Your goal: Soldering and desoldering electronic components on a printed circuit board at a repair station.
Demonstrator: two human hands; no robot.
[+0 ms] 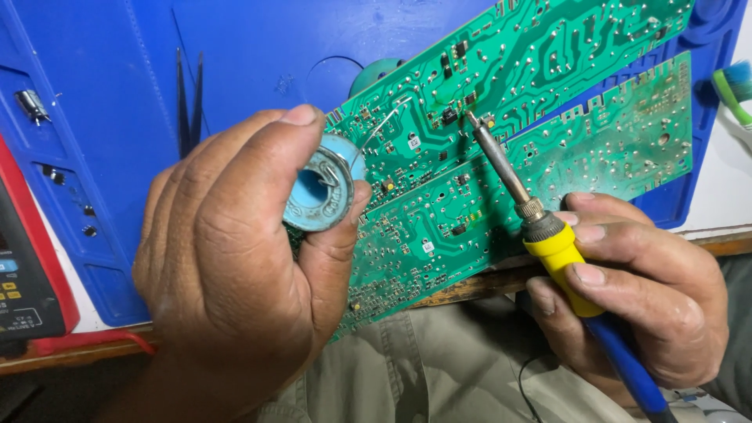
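My left hand point(235, 258) grips a small blue spool of solder wire point(319, 193), and a thin strand of wire point(380, 123) arcs from it toward the upper green circuit board point(548, 55). My right hand point(642, 290) holds a soldering iron with a yellow and blue handle point(560, 254). Its metal tip point(472, 119) touches a joint on the upper board. A second green circuit board point(580, 157) lies below and partly under the first, reaching over the table edge.
Both boards rest on a blue work mat point(117, 94). Black tweezers point(189, 98) lie on the mat at upper left, near a small capacitor point(31, 104). A red-cased meter point(23, 274) sits at the left edge. A green brush point(732, 86) lies at far right.
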